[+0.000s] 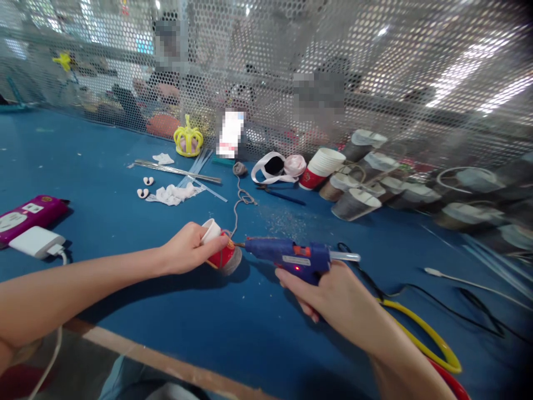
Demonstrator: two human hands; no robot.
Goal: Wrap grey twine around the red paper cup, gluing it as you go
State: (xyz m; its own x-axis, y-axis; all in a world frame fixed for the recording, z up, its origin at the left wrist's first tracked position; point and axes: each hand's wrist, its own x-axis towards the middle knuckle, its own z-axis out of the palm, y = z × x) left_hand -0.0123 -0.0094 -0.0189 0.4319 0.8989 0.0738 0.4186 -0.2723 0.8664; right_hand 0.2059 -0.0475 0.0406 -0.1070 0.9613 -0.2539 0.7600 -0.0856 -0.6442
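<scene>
My left hand [194, 247] is closed around a small red paper cup [220, 256], tilted on its side over the blue table. Grey yarn [235, 219] is wound about the cup's lower end and trails back to a small ball [240, 169]. My right hand [325, 294] grips a blue glue gun [287, 254] with a red light on its side and a clear glue stick out of its back. The gun's nozzle is at the cup's side, close to my left thumb; whether it touches cannot be made out.
Stacked red-and-white paper cups [322, 168] and several yarn-wrapped cups [356, 204] stand at the back right. Pliers [283, 195], glue sticks [495, 261], a yellow crown [188, 139] and a purple case [33, 216] lie about. A black cord [441, 300] runs at right; perforated mesh [266, 72] rises behind.
</scene>
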